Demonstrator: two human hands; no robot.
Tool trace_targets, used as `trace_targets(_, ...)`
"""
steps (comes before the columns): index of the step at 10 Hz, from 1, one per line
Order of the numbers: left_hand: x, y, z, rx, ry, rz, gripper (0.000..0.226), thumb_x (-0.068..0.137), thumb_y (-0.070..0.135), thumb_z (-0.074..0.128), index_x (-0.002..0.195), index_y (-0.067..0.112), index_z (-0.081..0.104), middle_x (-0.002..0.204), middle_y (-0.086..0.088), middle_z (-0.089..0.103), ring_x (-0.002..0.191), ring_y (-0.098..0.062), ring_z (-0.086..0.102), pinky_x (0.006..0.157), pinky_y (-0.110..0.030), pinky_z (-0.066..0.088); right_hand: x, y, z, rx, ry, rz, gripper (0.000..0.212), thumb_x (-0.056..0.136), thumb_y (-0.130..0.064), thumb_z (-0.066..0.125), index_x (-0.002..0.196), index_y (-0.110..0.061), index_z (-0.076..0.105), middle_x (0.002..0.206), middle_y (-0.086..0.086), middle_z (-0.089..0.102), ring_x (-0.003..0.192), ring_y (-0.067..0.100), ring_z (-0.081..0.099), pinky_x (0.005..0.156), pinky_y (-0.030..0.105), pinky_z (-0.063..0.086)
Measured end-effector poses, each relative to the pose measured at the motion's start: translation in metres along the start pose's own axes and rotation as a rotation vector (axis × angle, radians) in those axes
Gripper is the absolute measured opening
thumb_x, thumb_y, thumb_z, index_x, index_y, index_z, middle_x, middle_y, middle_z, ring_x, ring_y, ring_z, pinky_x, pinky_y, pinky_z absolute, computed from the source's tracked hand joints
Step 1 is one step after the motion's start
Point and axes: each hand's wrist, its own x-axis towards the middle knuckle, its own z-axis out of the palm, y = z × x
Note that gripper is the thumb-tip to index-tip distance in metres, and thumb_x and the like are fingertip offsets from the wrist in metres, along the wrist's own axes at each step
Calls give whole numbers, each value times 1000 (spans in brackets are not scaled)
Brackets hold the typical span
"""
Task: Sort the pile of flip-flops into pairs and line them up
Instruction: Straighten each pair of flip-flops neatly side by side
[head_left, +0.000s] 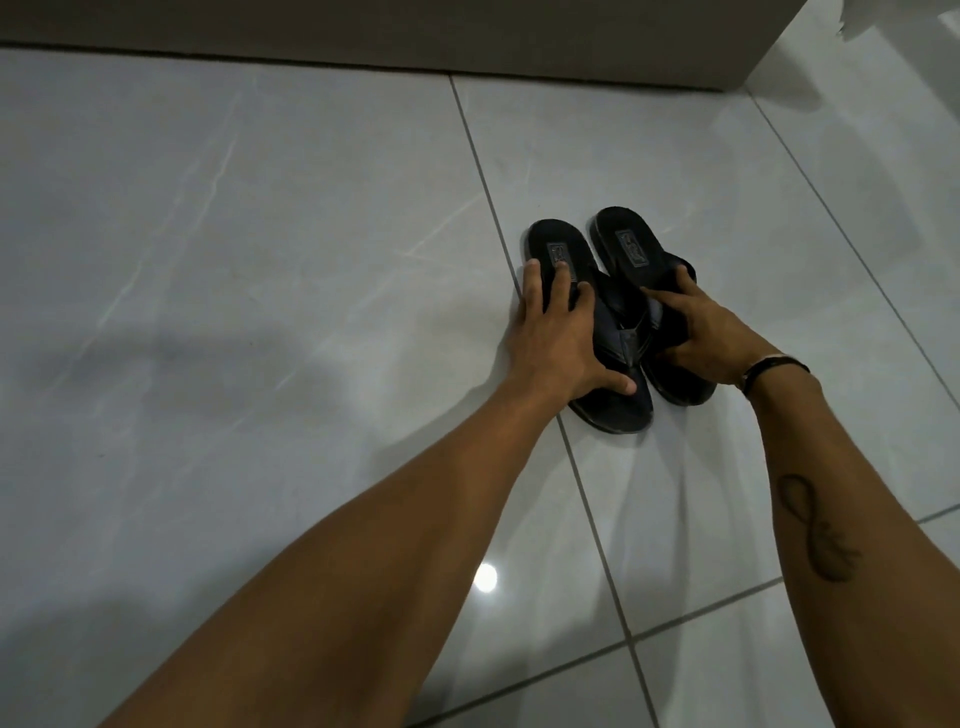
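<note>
On the glossy white floor tiles, two black flip-flops sit side by side, heels pointing away, with the left hand spread flat across the left flip-flop and the right hand gripping the right flip-flop at its strap.

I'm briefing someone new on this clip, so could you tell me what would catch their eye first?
A pair of black flip-flops sits side by side on the pale tiled floor, right of centre. The left hand rests on one, the right hand on the other. A tattoo marks the right forearm.
</note>
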Motion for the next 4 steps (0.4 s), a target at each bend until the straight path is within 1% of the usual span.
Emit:
trace_targets(1, 2, 0, -1, -2, -9, 5, 139, 53, 83, 79, 164, 21, 22, 176, -8, -3, 157, -38, -24, 127, -55, 0, -4, 1, 1, 31, 28, -16, 87, 82, 5, 74, 157, -26, 41, 174, 5, 3, 145, 43, 43, 121, 48, 37)
trace_targets(2, 3, 0, 1, 8, -35, -4, 139, 54, 83, 79, 164, 22, 21, 176, -7, -7, 157, -38, -25, 128, -55, 0, -8, 3, 3, 25, 40, -13, 87, 83, 6, 74, 156, -27, 41, 174, 6, 1, 146, 43, 42, 120, 44, 36)
trace_targets(3, 1, 1, -8, -9, -30, 40, 145, 55, 83, 78, 167, 23, 9, 172, -8, -25, 154, -40, -31, 128, -60, 1, -9, 2, 0, 30, 9, -34, 90, 83, 6, 73, 158, -27, 38, 174, 5, 0, 146, 44, 41, 120, 46, 37)
trace_targets(4, -15, 1, -11, -55, 86, 94, 147, 56, 86, 75, 167, 25, 1, 171, -10, -29, 154, -39, -31, 126, -64, 7, -13, -1, -6, 17, 44, -24, 93, 83, 10, 67, 160, -30, 31, 174, 3, 0, 149, 47, 33, 121, 55, 35)
